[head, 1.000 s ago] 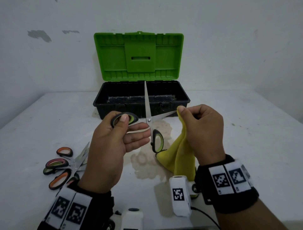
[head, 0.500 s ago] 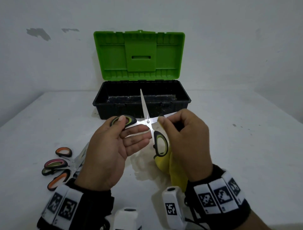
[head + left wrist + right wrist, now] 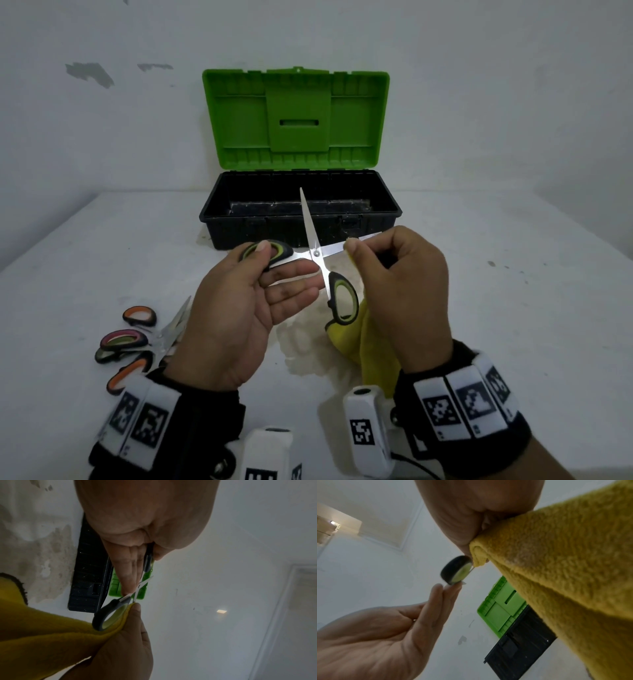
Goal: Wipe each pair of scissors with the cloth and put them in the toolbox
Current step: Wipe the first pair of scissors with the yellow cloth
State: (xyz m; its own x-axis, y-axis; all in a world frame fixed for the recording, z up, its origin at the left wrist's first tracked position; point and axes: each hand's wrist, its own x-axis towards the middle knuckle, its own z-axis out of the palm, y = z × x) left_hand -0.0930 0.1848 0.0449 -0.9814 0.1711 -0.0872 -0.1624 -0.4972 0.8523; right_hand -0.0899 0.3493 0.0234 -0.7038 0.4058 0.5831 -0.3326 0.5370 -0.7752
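Observation:
Green-and-black handled scissors (image 3: 317,255) are held spread open above the table, in front of the toolbox (image 3: 301,202). My left hand (image 3: 236,308) pinches one handle loop (image 3: 265,253) between thumb and fingers; the other loop (image 3: 342,301) hangs free. My right hand (image 3: 397,291) pinches the yellow cloth (image 3: 370,349) around the right-pointing blade (image 3: 359,241), close to the pivot. The other blade points up over the toolbox. In the left wrist view the cloth (image 3: 51,635) lies folded under the free loop (image 3: 109,614). The right wrist view shows the cloth (image 3: 565,561) beside a loop (image 3: 456,570).
The black toolbox stands open at the back, its green lid (image 3: 296,120) upright against the wall. Several more scissors (image 3: 133,346) with orange and pink handles lie in a heap at the left near my left wrist. A stain (image 3: 308,346) marks the table under my hands.
My right hand has slid the cloth inward along the right-pointing blade from its tip toward the pivot. The scissors and left hand have kept about the same place.

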